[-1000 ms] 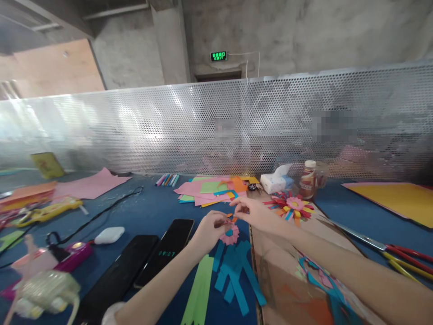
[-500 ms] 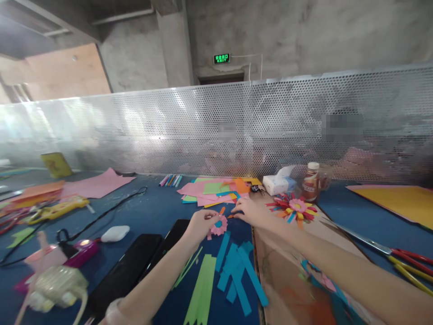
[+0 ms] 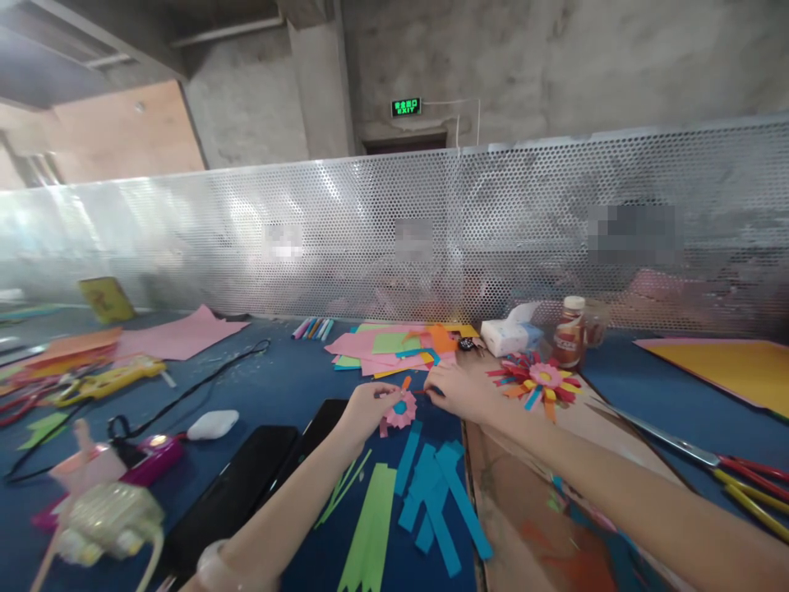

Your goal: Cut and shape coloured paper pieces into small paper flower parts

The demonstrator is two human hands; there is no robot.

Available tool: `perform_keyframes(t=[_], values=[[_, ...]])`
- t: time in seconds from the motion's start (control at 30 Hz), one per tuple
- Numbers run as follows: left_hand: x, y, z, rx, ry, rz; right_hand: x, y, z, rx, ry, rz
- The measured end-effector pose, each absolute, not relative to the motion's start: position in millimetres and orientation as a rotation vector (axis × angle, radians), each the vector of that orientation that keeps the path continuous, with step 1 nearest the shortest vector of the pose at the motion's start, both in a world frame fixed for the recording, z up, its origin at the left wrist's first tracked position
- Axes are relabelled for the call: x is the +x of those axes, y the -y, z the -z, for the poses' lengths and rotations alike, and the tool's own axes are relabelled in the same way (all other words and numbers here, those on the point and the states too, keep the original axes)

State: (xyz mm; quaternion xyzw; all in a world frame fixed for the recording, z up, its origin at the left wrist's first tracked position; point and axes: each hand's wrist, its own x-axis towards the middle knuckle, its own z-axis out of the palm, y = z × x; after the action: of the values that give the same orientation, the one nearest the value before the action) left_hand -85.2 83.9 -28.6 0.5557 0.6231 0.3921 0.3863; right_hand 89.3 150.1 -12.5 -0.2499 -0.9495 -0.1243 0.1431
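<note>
My left hand (image 3: 371, 404) is closed on a pink paper flower (image 3: 400, 409) with a blue centre, pinching it at its upper left edge. A small orange piece stands up at the flower's top. To the right, my right hand (image 3: 453, 390) has its fingers pressed together on a thin orange-red strip (image 3: 420, 392) that points toward the flower. Blue paper strips (image 3: 436, 497) and light green strips (image 3: 371, 526) lie below the hands. Beyond my right hand, a finished-looking multicoloured paper flower (image 3: 545, 376) rests on the brown board.
Stacked coloured paper (image 3: 385, 345), markers (image 3: 313, 330), a tissue pack (image 3: 510, 335) and a brown bottle (image 3: 568, 333) stand behind. Scissors (image 3: 690, 450) lie right. Dark phones (image 3: 240, 477), a white case (image 3: 213, 424), a yellow glue gun (image 3: 117, 381) and cables are left.
My right hand's fingers have drawn closer together around the orange-red strip. My left hand still holds the pink flower in nearly the same place. The view has shifted very slightly.
</note>
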Motion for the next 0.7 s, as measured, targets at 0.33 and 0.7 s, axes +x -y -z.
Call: perform_keyframes(t=[0.33, 0.7], values=[[-83, -83, 31, 1.479, -1.564, -0.923, 109, -139, 19, -0.591, 2.784, 0.791], [-70, -88, 29, 1.571, -1.606, -0.91, 124, -130, 19, -0.541, 2.819, 0.904]])
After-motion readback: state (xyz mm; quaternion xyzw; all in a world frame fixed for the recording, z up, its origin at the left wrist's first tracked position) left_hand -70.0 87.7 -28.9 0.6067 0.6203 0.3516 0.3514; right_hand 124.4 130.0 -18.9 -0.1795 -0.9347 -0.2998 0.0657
